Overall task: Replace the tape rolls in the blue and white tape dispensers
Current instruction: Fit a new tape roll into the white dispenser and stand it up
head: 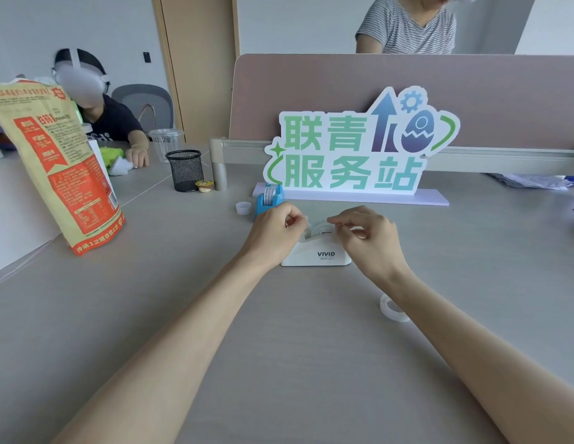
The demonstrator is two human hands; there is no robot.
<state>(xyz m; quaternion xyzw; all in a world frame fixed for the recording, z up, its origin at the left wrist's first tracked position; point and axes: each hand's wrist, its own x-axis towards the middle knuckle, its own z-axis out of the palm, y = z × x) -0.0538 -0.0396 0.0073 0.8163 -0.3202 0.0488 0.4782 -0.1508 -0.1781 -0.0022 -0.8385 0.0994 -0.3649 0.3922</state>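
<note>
A white tape dispenser (317,253) marked VIVID stands on the grey desk, with a clear tape roll (320,226) seated in its top. My left hand (276,233) is curled at the dispenser's left end, fingers pinched together. My right hand (369,238) is pinched over the roll on the right side, seemingly on the tape. Behind my left hand a blue tape dispenser (269,200) holds a printed roll. A loose clear tape roll (393,308) lies on the desk beside my right forearm. A small white roll (243,207) sits left of the blue dispenser.
A large sign with green characters (353,149) stands behind the dispensers before a partition. A tall snack bag (58,161) stands at left. A black mesh pen cup (185,169), a small jelly cup (204,186) and a plastic cup (166,142) are behind. Two people sit nearby.
</note>
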